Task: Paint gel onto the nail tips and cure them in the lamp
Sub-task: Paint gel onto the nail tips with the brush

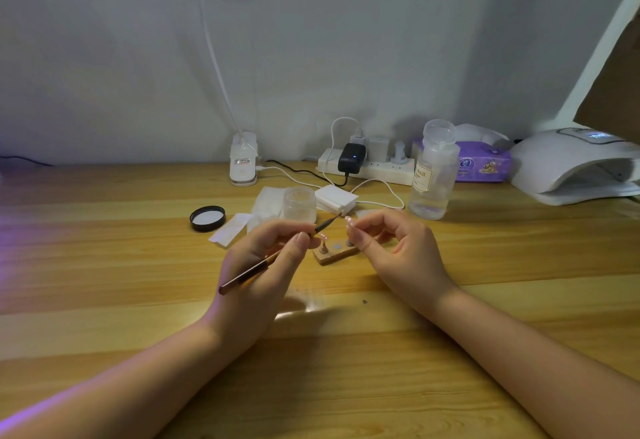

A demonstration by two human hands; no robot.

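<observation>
**Brush poised at the nail tip, lamp waiting off to the right**

Your left hand has its grip closed around the brush, pinching the handle near the dark ferrule, bristles aimed at the small pink nail tip. Your right hand pinches that tip between thumb and fingers, raised just above the wooden holder on the table. Another tip stands on a peg of that holder.

The tip looks like thin, light, smooth plastic, so it will likely slip or flick away under a hard squeeze. Hold it by its edges or its stand, away from the face you are painting; wet gel smears on contact. The brush is light and stiff, and a grip close to the bristles should steady the stroke.

The open gel jar sits just behind your hands, its black lid to the left. The curing lamp stands well apart, at the far right of the table.
</observation>
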